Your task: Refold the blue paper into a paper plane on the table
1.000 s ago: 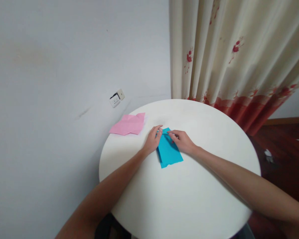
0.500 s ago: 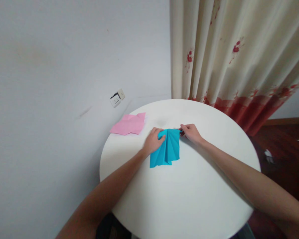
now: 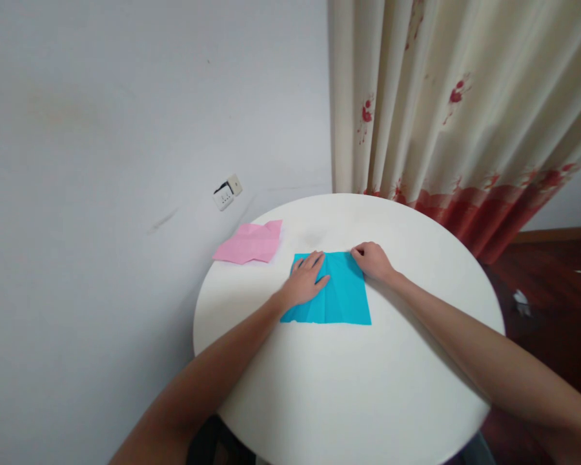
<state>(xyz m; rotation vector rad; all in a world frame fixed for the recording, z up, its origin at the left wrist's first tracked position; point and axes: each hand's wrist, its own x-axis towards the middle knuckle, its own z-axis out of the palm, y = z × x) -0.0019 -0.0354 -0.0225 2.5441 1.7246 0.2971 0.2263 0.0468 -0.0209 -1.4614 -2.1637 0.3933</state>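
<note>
Lit softly, a little dimly, apparently from the side of the curtain (image 3: 401, 129). Brightest across the table (image 3: 392, 387), falling to grey on the wall (image 3: 101, 290) beside it. Darkest down on the floor (image 3: 552, 336) — too murky to read well. Faintly shadowed along the right forearm (image 3: 445, 329). Clear enough on the blue sheet (image 3: 343, 290) to show creases. Slightly soft throughout, blurrier toward the corners — and stretched there, wide-lens fashion.

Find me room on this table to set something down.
Bare tabletop lies between the forearms, this side of the blue paper, and between the right hand and the curtain. Crowded: the left hand on the blue paper, and the pink paper.
</note>
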